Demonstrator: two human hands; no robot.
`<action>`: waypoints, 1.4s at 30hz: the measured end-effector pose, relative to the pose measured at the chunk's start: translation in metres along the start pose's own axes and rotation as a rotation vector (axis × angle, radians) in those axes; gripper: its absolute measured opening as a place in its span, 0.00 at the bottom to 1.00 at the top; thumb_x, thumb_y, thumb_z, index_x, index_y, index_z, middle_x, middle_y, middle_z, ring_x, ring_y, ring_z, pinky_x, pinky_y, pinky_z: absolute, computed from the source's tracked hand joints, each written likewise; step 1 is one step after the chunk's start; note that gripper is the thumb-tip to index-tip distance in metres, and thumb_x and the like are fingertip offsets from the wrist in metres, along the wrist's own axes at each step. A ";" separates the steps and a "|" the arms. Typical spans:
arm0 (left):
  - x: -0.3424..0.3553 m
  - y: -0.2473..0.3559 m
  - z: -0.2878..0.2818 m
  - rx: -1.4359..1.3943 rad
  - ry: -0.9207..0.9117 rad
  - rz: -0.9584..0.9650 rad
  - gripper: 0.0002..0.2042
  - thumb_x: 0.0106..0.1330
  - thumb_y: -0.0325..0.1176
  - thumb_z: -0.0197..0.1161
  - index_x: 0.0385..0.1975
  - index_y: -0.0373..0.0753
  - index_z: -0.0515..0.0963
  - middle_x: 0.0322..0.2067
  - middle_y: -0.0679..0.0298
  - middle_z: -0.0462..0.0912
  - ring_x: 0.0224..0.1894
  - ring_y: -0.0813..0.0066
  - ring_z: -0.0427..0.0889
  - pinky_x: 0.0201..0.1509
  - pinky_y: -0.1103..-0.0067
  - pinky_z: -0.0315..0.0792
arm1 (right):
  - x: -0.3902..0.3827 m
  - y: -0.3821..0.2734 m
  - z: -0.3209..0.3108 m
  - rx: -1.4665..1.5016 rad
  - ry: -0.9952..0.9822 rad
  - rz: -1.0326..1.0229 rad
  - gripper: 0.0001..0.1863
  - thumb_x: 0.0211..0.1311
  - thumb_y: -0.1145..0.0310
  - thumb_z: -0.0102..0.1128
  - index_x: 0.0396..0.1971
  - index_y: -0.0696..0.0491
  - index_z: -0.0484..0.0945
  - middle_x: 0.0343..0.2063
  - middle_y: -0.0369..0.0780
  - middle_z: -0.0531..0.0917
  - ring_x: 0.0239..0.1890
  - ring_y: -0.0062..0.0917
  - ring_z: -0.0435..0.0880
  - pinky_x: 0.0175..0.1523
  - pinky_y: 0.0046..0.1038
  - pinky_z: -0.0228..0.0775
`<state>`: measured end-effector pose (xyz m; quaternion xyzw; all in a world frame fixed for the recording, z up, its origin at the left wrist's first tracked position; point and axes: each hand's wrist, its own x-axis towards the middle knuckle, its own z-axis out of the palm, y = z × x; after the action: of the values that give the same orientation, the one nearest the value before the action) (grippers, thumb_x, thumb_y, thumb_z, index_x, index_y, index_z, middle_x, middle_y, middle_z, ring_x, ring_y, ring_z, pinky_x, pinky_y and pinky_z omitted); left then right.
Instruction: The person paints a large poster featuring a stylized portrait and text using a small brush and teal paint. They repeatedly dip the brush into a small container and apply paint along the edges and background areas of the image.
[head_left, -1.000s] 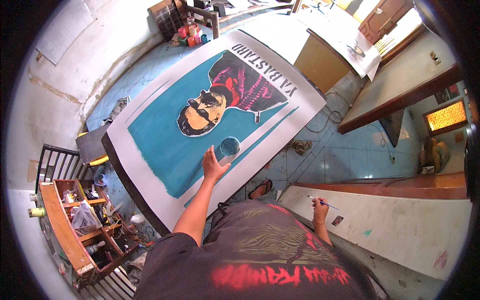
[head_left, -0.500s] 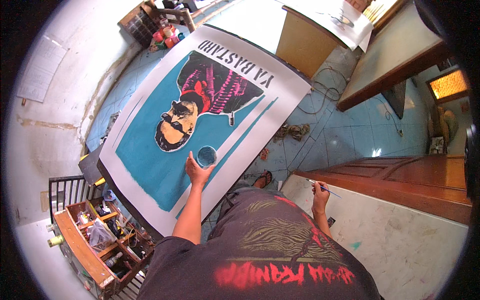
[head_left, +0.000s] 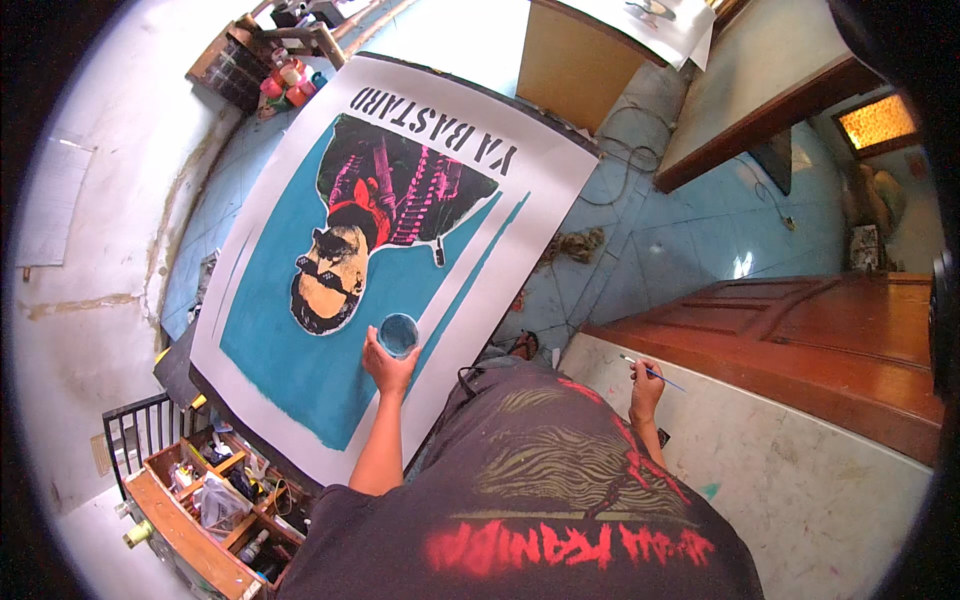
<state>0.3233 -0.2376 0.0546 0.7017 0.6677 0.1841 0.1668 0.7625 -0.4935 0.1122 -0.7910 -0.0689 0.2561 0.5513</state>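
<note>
Two hands, both occupied, listed outward from your dark shirt [head_left: 590, 480].

Right hand [head_left: 645, 393]: fingers closed on a slim blue-handled paintbrush [head_left: 667, 379], beside the pale bench top [head_left: 800, 430], well apart from the painted sheet. Bristles too small to judge for paint; best checked for drips, and a light grip near the ferrule should steady your line.

Left hand [head_left: 388, 370]: thumb and fingers gripping the side of a round clear cup [head_left: 398, 337], bluish inside. Whether its base rests on the paper, you cannot tell from here; hold it level, since a tilt could spill on finished work.

Painted sheet [head_left: 290, 370]: below the cup, lying on a dark-edged board; teal field, ragged lower edge, stencilled figure, white margins. Wetness not visible; treat the teal as tacky and hold your forearm off it.

Wooden compartment box [head_left: 185, 525]: left, crowded with supplies.

Paint pots [head_left: 295, 88]: one cluster, red, pink and teal, on the floor beyond the sheet.
</note>
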 end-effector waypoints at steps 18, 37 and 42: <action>0.003 0.009 -0.006 -0.101 0.069 -0.068 0.55 0.40 0.45 0.80 0.68 0.37 0.52 0.63 0.54 0.66 0.66 0.54 0.61 0.68 0.55 0.51 | 0.035 -0.068 -0.032 -0.335 -0.040 0.196 0.05 0.63 0.68 0.61 0.33 0.53 0.77 0.25 0.34 0.82 0.23 0.13 0.74 0.24 0.16 0.60; -0.003 0.017 -0.019 -0.300 0.096 -0.112 0.53 0.43 0.43 0.79 0.68 0.36 0.52 0.60 0.50 0.66 0.64 0.48 0.62 0.69 0.55 0.53 | 0.134 -0.101 0.074 -0.391 -0.490 0.122 0.06 0.64 0.68 0.62 0.33 0.55 0.79 0.23 0.34 0.81 0.20 0.14 0.74 0.25 0.18 0.65; 0.000 0.027 -0.018 -0.305 0.127 -0.177 0.53 0.42 0.41 0.79 0.67 0.35 0.52 0.60 0.49 0.67 0.64 0.49 0.63 0.69 0.55 0.53 | 0.170 -0.091 0.080 -0.393 -0.469 0.147 0.05 0.65 0.66 0.59 0.33 0.51 0.77 0.23 0.34 0.81 0.20 0.15 0.74 0.21 0.18 0.64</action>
<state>0.3379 -0.2390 0.0836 0.5938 0.7002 0.3117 0.2446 0.8859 -0.3254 0.1175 -0.8047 -0.1851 0.4525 0.3367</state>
